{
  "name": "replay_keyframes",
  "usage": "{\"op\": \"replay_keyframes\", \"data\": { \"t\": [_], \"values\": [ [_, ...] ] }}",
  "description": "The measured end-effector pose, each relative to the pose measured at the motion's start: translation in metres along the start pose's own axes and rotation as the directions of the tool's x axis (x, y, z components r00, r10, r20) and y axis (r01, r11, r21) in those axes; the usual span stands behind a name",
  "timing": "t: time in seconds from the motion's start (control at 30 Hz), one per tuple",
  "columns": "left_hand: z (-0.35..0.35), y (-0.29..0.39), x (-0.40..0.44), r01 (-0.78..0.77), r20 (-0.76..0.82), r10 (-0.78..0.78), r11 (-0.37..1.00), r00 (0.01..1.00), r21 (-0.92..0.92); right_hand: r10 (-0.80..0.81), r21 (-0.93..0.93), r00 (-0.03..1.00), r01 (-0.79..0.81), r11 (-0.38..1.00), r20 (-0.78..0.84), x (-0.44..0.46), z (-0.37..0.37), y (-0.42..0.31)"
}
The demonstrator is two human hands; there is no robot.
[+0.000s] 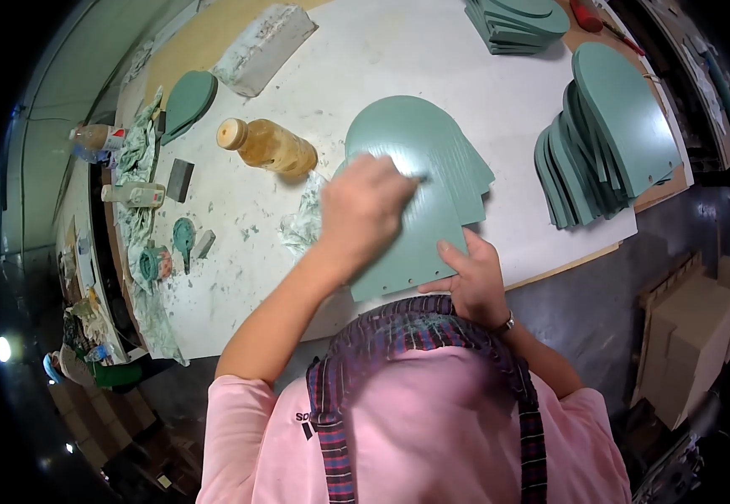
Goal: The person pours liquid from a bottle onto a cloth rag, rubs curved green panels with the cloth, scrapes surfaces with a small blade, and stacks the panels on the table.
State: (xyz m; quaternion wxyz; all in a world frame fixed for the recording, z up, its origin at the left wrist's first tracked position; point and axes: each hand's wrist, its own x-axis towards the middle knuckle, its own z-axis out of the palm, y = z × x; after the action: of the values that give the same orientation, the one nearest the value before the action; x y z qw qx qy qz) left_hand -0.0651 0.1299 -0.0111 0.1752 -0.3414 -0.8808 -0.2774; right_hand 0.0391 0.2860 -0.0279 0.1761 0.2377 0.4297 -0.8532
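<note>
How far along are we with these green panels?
In hand: the left hand is closed over the top panel, the right hand at its edge. At least one more panel lies beneath, probably still to do. The right-hand stack, far stack and panels by the white block may be done or waiting; nothing visible confirms which.
</note>
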Motion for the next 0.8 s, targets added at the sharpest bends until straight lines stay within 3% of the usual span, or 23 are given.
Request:
{"op": "replay_keyframes", "data": {
  "t": [0.07,0.13,0.2,0.27,0.33,0.4,0.47,0.53,0.6,0.67,0.73,0.77,0.8],
  "values": [
    [0.003,-0.006,0.006,0.039,-0.059,-0.038,0.999,0.998,0.017,-0.012,0.011,1.000,0.012,1.000,0.015,-0.003,-0.002,0.000],
    [0.005,0.015,-0.002,-0.071,0.019,0.072,0.996,0.997,-0.053,-0.012,-0.016,1.000,0.012,1.000,0.015,-0.001,-0.003,0.000],
    [0.005,0.012,-0.001,-0.082,0.075,0.086,0.995,0.993,-0.054,-0.017,-0.009,1.000,0.017,1.000,0.018,0.000,0.000,-0.002],
    [0.007,-0.020,0.005,0.025,-0.104,-0.016,0.996,0.994,0.084,-0.012,0.003,1.000,0.012,1.000,0.011,-0.003,-0.001,0.002],
    [-0.009,-0.041,0.013,0.279,-0.112,-0.270,0.957,0.956,0.083,-0.025,0.010,0.999,0.024,1.000,0.037,-0.002,-0.003,0.001],
    [-0.011,-0.029,0.004,0.111,-0.128,-0.089,0.977,0.988,0.182,-0.021,-0.016,0.999,0.021,1.000,0.025,-0.001,-0.002,-0.001],
    [-0.002,0.003,-0.013,-0.076,-0.040,0.078,0.996,0.996,0.051,-0.001,-0.029,1.000,0.001,1.000,0.011,-0.001,0.000,0.001],
    [-0.006,0.005,-0.015,-0.025,-0.039,0.029,0.995,0.999,0.097,0.022,0.009,1.000,-0.023,1.000,0.021,-0.001,-0.001,0.000],
    [-0.015,-0.027,-0.012,0.213,-0.160,-0.180,0.953,0.971,0.217,0.014,0.007,1.000,-0.014,1.000,0.025,-0.003,-0.001,0.000],
    [-0.020,-0.044,-0.013,0.237,-0.208,-0.191,0.945,0.959,0.224,0.000,-0.002,0.999,0.000,1.000,0.039,-0.002,-0.001,-0.002],
    [-0.021,-0.023,-0.015,-0.028,-0.153,0.057,0.982,0.987,0.189,0.019,-0.016,0.999,-0.018,1.000,0.034,0.000,-0.002,0.001],
    [-0.018,-0.002,-0.017,-0.061,-0.063,0.070,0.989,0.996,0.135,0.023,-0.016,0.999,-0.023,1.000,0.043,0.001,-0.001,0.001],
    [-0.017,0.001,-0.021,-0.042,-0.004,0.044,0.974,0.999,0.223,0.025,-0.007,0.999,-0.025,1.000,0.038,0.001,-0.001,0.001]
  ]
}}
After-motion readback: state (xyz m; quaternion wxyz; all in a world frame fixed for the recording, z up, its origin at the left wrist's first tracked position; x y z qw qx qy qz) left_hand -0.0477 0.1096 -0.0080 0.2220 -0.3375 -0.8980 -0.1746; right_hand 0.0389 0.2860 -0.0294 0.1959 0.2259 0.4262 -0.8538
